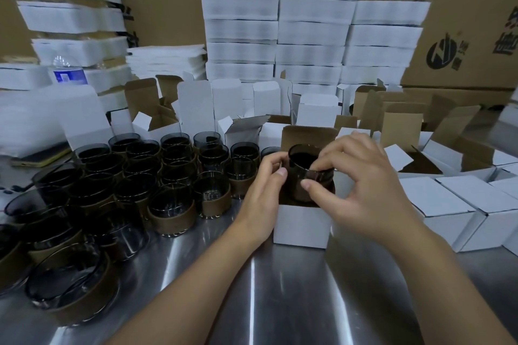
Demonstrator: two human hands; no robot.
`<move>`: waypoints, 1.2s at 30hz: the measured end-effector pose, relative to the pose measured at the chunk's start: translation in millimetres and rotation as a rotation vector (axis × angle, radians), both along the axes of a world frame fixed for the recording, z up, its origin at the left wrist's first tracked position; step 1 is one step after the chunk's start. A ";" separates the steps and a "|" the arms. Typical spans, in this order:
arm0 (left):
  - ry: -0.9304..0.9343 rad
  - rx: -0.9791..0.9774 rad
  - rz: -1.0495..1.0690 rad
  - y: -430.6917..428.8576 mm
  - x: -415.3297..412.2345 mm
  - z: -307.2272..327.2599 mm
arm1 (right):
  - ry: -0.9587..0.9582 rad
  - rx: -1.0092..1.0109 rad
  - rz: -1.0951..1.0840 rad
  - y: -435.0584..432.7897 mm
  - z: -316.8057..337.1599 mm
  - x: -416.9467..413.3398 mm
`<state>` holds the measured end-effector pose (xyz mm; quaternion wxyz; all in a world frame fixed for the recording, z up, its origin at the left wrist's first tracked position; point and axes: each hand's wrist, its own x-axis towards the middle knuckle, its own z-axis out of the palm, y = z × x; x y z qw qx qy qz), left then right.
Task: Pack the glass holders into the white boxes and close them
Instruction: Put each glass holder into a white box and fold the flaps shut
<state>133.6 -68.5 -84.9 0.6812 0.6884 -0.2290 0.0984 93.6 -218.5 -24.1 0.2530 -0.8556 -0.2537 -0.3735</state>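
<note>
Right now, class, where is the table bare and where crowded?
Bare table lies nearest the camera, in front of the white box being filled. Glass holders crowd the left, closed boxes the right, open boxes the back.

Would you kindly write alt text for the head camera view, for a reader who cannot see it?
A person's left hand and right hand hold a dark glass holder partly inside an open white box on a shiny metal table. Many more glass holders stand at the left, closed white boxes at the right.
</note>
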 end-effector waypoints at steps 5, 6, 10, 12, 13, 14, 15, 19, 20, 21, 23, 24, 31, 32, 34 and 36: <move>-0.021 0.017 0.006 -1.4 -2.6 -0.4 | 0.086 -0.029 -0.013 1.9 -4.2 2.6; -0.015 0.024 0.007 -1.3 -2.7 -0.4 | 0.093 -0.027 -0.015 0.9 -4.2 2.9; 0.007 0.062 0.025 -0.4 -3.2 0.3 | 0.084 -0.091 -0.061 1.9 -6.7 4.2; 0.012 0.071 0.025 -0.2 -4.0 1.1 | 0.094 -0.120 -0.068 4.6 -8.9 4.4; 0.012 0.073 0.024 -0.3 -4.3 1.5 | 0.111 -0.135 -0.063 5.4 -9.7 4.6; 0.012 0.072 0.024 -0.4 -4.6 1.7 | 0.130 -0.158 -0.056 5.4 -10.8 4.9; 0.013 0.069 0.024 -0.6 -4.8 1.7 | 0.153 -0.185 -0.047 5.2 -12.3 5.5; 0.009 0.066 0.024 -1.4 -5.4 2.1 | 0.232 -0.250 -0.004 3.0 -15.6 8.2; 0.008 0.066 0.024 -1.5 -5.6 2.2 | 0.237 -0.261 -0.005 3.0 -15.9 8.5; 0.006 0.069 0.025 -1.5 -5.8 2.5 | 0.240 -0.270 -0.009 3.3 -16.4 8.5; -0.001 0.073 0.024 -1.2 -6.2 2.8 | 0.240 -0.277 -0.013 4.4 -17.5 8.5; -0.003 0.073 0.024 -1.3 -6.6 3.0 | 0.233 -0.271 -0.006 4.5 -18.4 8.7; -0.011 0.070 0.033 -0.6 -6.5 3.4 | 0.136 -0.032 0.070 5.7 -16.5 9.7; -0.009 0.071 0.042 -0.3 -6.2 3.1 | 0.116 0.053 0.077 5.9 -15.0 9.7; 0.004 0.076 0.058 0.2 -5.9 2.4 | 0.093 0.230 0.065 4.1 -12.9 10.2; 0.023 0.073 0.076 0.9 -5.2 1.2 | 0.142 0.431 0.034 1.1 -11.4 11.4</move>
